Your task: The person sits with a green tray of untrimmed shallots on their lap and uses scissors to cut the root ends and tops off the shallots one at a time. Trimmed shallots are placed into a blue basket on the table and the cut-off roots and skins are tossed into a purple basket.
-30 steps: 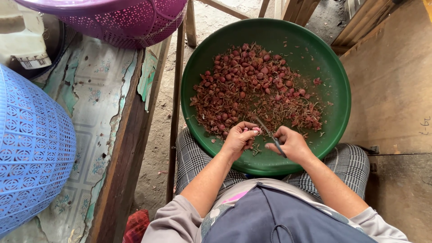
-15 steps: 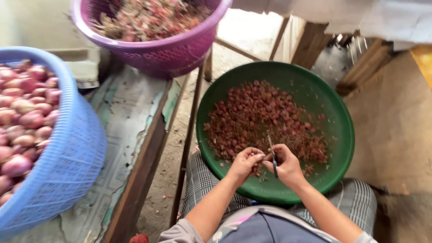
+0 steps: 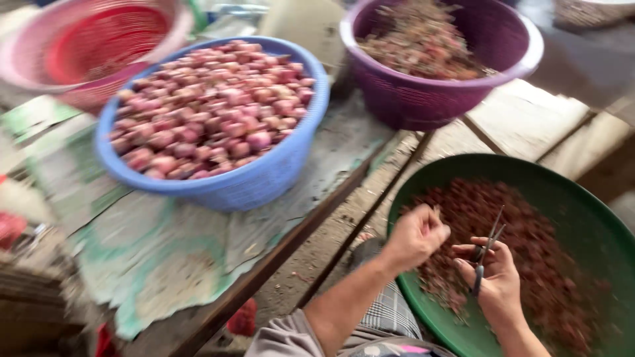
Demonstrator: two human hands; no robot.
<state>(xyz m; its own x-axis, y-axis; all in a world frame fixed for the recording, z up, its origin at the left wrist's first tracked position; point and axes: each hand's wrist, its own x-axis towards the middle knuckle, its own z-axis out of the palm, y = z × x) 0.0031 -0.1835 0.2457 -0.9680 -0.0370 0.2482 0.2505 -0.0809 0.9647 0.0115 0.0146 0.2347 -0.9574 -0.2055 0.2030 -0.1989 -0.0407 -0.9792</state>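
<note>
My left hand (image 3: 415, 236) is closed into a fist over the left side of a green round tray (image 3: 598, 218) that rests on my lap; what it holds is hidden, likely a small shallot. My right hand (image 3: 495, 274) grips a thin metal blade (image 3: 487, 246), held upright above the tray. Dark red shallot skins and trimmings (image 3: 522, 238) cover the tray. The picture is blurred by head motion.
A blue basket (image 3: 264, 178) heaped with peeled pink shallots stands on a worn table (image 3: 165, 251) to the left. A purple basket (image 3: 423, 99) of unpeeled shallots stands behind the tray, a red-and-pink basket (image 3: 86, 46) at far left. Dirt ground shows beside the table.
The view has swung left and up, bringing the blue, purple and red baskets into sight. My left hand has lifted off the tray, closed, and parted from my right hand.
</note>
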